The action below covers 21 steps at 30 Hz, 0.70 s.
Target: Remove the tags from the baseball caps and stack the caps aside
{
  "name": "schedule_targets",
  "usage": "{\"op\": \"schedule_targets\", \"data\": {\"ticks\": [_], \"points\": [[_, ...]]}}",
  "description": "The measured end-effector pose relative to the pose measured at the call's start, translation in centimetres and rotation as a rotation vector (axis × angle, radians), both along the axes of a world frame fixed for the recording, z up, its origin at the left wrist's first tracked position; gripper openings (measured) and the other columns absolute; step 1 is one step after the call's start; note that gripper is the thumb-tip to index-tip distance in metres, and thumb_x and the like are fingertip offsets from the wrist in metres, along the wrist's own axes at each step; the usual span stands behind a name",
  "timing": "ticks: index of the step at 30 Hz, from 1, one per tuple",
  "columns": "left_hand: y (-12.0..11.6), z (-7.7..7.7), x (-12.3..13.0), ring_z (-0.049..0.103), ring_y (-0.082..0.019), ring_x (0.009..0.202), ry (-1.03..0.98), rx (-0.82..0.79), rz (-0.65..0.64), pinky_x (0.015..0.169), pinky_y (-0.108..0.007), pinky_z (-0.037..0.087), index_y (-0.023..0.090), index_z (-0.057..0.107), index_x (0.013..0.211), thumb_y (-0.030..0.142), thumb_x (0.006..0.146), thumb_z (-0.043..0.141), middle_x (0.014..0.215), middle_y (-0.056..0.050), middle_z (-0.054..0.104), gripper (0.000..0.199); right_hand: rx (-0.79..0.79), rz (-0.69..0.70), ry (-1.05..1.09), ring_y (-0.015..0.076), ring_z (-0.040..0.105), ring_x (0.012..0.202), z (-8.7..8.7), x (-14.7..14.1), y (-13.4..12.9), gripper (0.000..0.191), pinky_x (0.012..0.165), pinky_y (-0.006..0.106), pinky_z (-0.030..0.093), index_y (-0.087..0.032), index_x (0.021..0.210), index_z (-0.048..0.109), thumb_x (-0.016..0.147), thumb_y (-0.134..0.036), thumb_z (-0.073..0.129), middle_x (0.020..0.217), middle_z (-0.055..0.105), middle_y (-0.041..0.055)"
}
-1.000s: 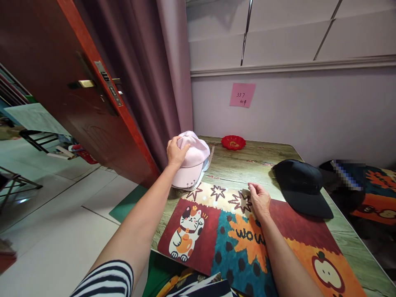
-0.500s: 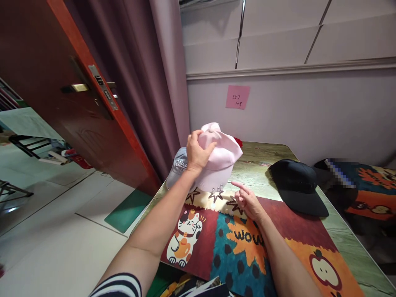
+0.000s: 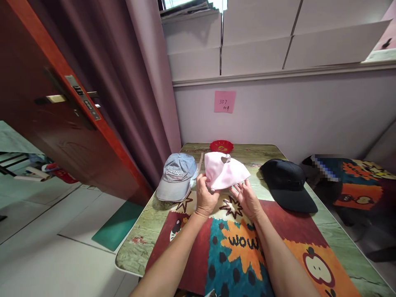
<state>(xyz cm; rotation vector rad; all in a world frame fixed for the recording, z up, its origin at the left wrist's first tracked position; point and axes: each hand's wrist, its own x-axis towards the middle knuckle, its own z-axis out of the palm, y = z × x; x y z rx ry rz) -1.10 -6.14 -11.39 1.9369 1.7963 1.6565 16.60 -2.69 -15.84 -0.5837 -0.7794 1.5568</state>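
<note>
A pink cap [image 3: 224, 171] is held above the middle of the table, its back opening and strap facing up and away. My left hand [image 3: 206, 194] grips the cap's left lower side, fingers and thumb against the fabric. Below the cap's right edge, my right hand [image 3: 246, 198] has its fingers spread, with the fingertips at the rim. To the left a grey-blue cap [image 3: 177, 175] with white lettering rests on the table, brim toward me. A black cap [image 3: 287, 183] lies on the right, its brim also toward me.
A red dish [image 3: 221, 146] sits at the table's back edge. Beneath my arms a colourful mat [image 3: 216, 255] covers part of the wooden-patterned table [image 3: 139, 239]. An open door [image 3: 102, 144] and a purple curtain stand at the left. A pink note hangs on the wall.
The pink cap has been turned over and lowered, so its strap opening now shows. My right hand has opened from a pointing shape and reached its rim. The view has shifted.
</note>
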Motion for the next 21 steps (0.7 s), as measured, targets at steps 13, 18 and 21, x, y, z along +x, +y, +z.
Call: {"op": "schedule_targets", "data": {"ticks": [13,18,21], "points": [[-3.8,-3.4,-2.8,0.064,-0.028,0.102,0.122,-0.182,-0.091,0.089,-0.042,0.055,0.025,0.054,0.084,0.043,0.091,0.058,0.098,-0.010,0.062,0.020,0.284,-0.649,-0.892,0.0292,0.057,0.125,3.1,2.5,0.2,0.057,0.107,0.044,0.041,-0.018,0.123,0.067,0.095,-0.059,0.040,0.131,0.066,0.0138],[-2.9,3.4,-2.3,0.065,-0.023,0.108,0.165,-0.087,-0.044,0.086,-0.034,0.056,0.026,0.061,0.108,0.027,0.095,0.050,0.126,-0.010,0.060,0.017,0.264,-0.410,-1.420,0.0293,0.068,0.094,8.6,1.8,-0.2,0.049,0.082,0.037,0.046,-0.023,0.112,0.073,0.090,-0.062,0.052,0.103,0.076,0.0112],[-2.3,7.0,0.2,0.064,-0.022,0.114,0.401,-0.188,-0.349,0.091,-0.034,0.056,0.029,0.060,0.121,0.023,0.094,0.050,0.139,-0.006,0.057,0.029,0.196,-0.221,-1.537,0.0253,0.066,0.073,9.0,0.9,-0.2,0.042,0.065,0.032,0.040,-0.021,0.095,0.076,0.089,-0.056,0.054,0.078,0.075,0.0095]]}}
